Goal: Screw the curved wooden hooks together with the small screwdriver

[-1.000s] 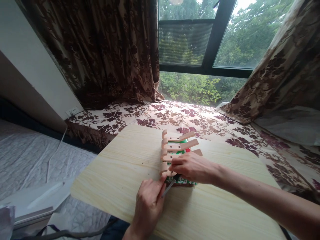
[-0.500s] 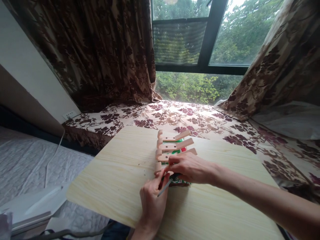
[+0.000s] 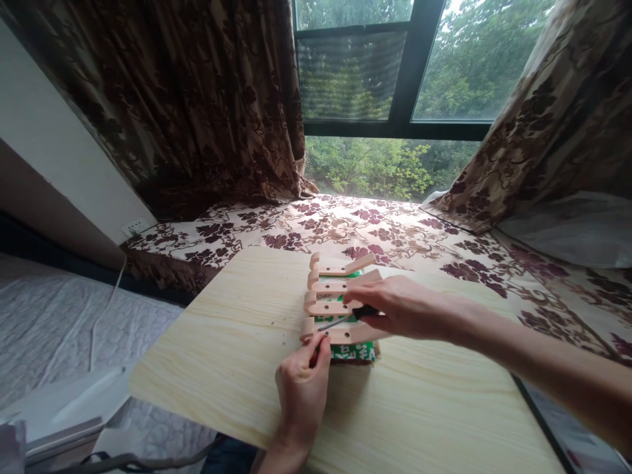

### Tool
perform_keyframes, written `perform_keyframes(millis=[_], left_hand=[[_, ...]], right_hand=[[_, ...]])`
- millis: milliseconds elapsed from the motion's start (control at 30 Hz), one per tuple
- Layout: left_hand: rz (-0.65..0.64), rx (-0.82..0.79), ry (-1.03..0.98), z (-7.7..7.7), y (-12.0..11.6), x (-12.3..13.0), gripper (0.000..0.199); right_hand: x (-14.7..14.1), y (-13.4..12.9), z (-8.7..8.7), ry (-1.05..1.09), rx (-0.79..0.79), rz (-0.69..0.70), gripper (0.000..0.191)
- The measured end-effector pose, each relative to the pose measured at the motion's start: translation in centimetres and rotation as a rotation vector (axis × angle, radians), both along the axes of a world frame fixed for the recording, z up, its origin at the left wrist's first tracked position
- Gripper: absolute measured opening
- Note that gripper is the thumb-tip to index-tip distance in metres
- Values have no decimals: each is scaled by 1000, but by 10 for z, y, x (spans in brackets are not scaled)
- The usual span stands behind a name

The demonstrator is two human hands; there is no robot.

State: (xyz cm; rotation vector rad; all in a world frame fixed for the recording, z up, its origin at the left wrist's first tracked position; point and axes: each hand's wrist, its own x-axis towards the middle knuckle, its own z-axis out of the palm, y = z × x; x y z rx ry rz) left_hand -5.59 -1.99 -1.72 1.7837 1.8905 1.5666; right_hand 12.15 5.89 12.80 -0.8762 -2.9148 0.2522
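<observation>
Pale yellow wood-grain tabletop (image 3: 212, 342). Light pinkish-tan wooden hooked pieces (image 3: 336, 307), dark dots on them. Green package with white lettering (image 3: 353, 351). Cream window-seat cloth (image 3: 340, 227), purple and brown floral pattern; brown curtain (image 3: 217, 99), darker floral. Window frame (image 3: 401, 72) is dark green-grey. Light grey quilted bedding (image 3: 44, 316).

daylight enters a dark-framed window (image 3: 401, 125) between floral curtains (image 3: 212, 99) above a matching ledge (image 3: 340, 227).

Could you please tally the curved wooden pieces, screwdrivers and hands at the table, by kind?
Curved wooden pieces: 4
Screwdriver: 1
Hands: 2 (left hand, right hand)
Total: 7
</observation>
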Motion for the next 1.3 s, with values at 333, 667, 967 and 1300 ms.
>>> perform_keyframes(millis=[333, 667, 967, 1300], left_hand=[[25, 100, 124, 1, 1, -3, 27], [14, 174, 218, 6, 1, -3, 26], [-52, 181, 212, 6, 1, -3, 20], [-47, 207, 177, 2, 2, -2, 18]], right_hand=[[-20, -12, 45, -376, 66, 82, 16], [-31, -14, 34, -391, 182, 216, 20], [-41, -18, 23, -378, 256, 294, 20], [-44, -13, 47, -519, 22, 43, 15]])
